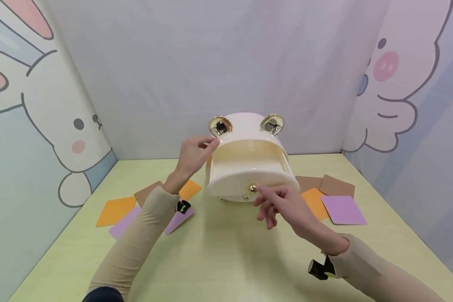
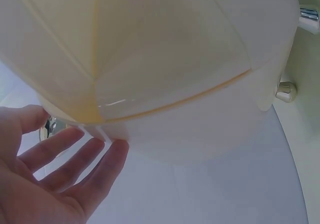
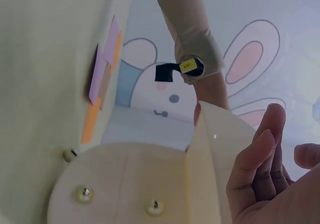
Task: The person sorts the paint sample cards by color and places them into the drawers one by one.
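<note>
A cream storage box with gold-rimmed ears stands at the back of the table, its drawer pulled out toward me. A gold knob sits on the drawer front. My left hand holds the box's upper left corner below the ear; the left wrist view shows its fingertips against the shell. My right hand is at the knob, one fingertip right at its edge, the other fingers loosely bent. In the right wrist view, the right hand lies beside the drawer, thumb apart from the fingers.
Orange, purple and brown cards lie on both sides of the box, including an orange card at left and a purple card at right. A pale wall rises behind the table, with cartoon-printed panels at both sides.
</note>
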Demonstrator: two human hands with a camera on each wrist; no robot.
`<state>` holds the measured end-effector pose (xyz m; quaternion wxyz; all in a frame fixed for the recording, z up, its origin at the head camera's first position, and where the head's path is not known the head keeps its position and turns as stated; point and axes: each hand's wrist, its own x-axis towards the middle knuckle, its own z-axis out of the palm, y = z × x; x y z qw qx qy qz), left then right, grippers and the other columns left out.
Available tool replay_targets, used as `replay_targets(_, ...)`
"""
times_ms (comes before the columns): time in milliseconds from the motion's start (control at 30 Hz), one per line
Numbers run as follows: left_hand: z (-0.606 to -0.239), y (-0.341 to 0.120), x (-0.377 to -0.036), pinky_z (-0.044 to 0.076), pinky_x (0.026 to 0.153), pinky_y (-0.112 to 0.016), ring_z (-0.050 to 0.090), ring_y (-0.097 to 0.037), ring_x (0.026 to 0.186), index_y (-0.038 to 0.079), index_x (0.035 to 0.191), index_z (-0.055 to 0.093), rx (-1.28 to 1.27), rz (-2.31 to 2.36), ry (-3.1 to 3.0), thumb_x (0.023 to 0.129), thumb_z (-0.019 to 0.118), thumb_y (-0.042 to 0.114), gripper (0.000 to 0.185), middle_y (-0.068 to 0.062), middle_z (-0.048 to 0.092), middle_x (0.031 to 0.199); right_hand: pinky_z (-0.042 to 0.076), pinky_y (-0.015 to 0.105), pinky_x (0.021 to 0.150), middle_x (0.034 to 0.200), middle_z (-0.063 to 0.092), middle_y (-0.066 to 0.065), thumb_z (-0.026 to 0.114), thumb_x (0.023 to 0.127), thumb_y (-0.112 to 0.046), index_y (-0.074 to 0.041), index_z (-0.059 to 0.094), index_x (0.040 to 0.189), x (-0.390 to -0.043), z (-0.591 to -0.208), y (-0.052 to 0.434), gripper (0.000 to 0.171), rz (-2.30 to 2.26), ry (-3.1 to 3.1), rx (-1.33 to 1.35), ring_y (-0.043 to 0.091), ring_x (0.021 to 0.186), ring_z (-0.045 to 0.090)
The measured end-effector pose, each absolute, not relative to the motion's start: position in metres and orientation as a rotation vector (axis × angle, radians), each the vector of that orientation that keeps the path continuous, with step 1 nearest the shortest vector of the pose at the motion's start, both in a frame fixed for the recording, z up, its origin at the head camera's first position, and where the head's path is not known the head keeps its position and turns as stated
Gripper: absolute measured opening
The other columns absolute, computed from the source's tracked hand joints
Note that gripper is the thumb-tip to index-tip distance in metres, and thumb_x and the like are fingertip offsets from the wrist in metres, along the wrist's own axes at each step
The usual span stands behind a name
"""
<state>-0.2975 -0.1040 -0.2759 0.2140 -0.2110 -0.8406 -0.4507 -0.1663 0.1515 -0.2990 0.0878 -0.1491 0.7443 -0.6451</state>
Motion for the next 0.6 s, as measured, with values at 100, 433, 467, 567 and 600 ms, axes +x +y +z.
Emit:
replay_targets(100, -0.276, -0.104, -0.297, 0.056, 0.068, -0.034, 0.070, -0.024, 0.083, 0.010, 0.106, 0.075, -0.580, -1.240, -2.337, 0.092, 0.064, 0.031, 0.027, -0.010, 0.074, 0.102, 0.051, 0.036, 0.048, 0.059, 0.066, 0.003, 0.054, 0.099, -0.029, 0.006, 0.067, 0.086, -0.160, -0.291, 0.168, 0.039, -2.043, 2.314, -0.518, 0.019, 0.043, 0.057)
replay_targets(433, -0.277, -0.103, -0.298, 0.056, 0.068, -0.035, 0.070, -0.025, 0.084, 0.010, 0.107, 0.074, -0.580, -1.242, -2.342, 0.093, 0.064, 0.030, 0.027, -0.010, 0.074, 0.103, 0.048, 0.022, 0.059, 0.084, 0.073, 0.007, 0.062, 0.093, -0.031, -0.001, 0.070, 0.100, -0.200, -0.314, 0.279, 0.032, -1.441, 3.423, -0.238, 0.018, 0.069, 0.064)
replay_targets(467, -0.277, -0.103, -0.297, 0.056, 0.069, -0.035, 0.070, -0.025, 0.084, 0.010, 0.107, 0.074, -0.581, -1.241, -2.342, 0.093, 0.064, 0.030, 0.027, -0.010, 0.074, 0.103, 0.048, 0.026, 0.061, 0.091, 0.072, 0.013, 0.063, 0.092, -0.037, 0.000, 0.069, 0.106, -0.205, -0.322, 0.291, 0.040, -1.205, 3.502, -0.176, 0.023, 0.076, 0.064)
replay_targets(567, -0.276, -0.103, -0.298, 0.056, 0.070, -0.036, 0.070, -0.025, 0.085, 0.010, 0.107, 0.074, -0.578, -1.241, -2.336, 0.093, 0.064, 0.029, 0.026, -0.010, 0.074, 0.103, 0.048, 0.045, 0.063, 0.115, 0.061, 0.034, 0.060, 0.086, -0.059, 0.006, 0.056, 0.126, -0.215, -0.346, 0.319, 0.076, -0.656, 3.453, -0.014, 0.048, 0.096, 0.057)
replay_targets(600, -0.276, -0.103, -0.298, 0.056, 0.070, -0.036, 0.070, -0.025, 0.085, 0.010, 0.107, 0.074, -0.577, -1.239, -2.336, 0.093, 0.064, 0.030, 0.027, -0.010, 0.074, 0.103, 0.047, 0.052, 0.063, 0.120, 0.055, 0.039, 0.057, 0.084, -0.066, 0.008, 0.048, 0.133, -0.217, -0.353, 0.325, 0.089, -0.565, 3.372, 0.035, 0.054, 0.101, 0.052)
